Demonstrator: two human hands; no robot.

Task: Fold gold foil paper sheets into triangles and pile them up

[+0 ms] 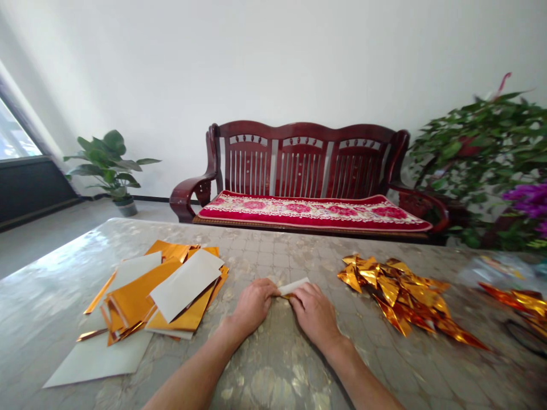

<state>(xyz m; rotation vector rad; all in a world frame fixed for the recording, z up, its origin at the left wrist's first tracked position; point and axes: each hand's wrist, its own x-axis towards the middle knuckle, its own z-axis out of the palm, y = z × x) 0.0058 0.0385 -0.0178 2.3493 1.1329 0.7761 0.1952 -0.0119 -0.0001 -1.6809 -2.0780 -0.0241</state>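
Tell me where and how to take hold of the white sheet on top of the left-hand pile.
Pinch the white sheet by its near right-hand long edge, coming from the right. Nothing lies over it, and a dark shadow beneath that edge suggests it sits slightly raised off the gold sheet below, so it should lift.

Right here on my patterned table [256, 249] I've got gold and white sheets [183, 287] strewn at left, shiny gold foil pieces [397, 290] heaped at right, clear plastic [496, 270] farther right.
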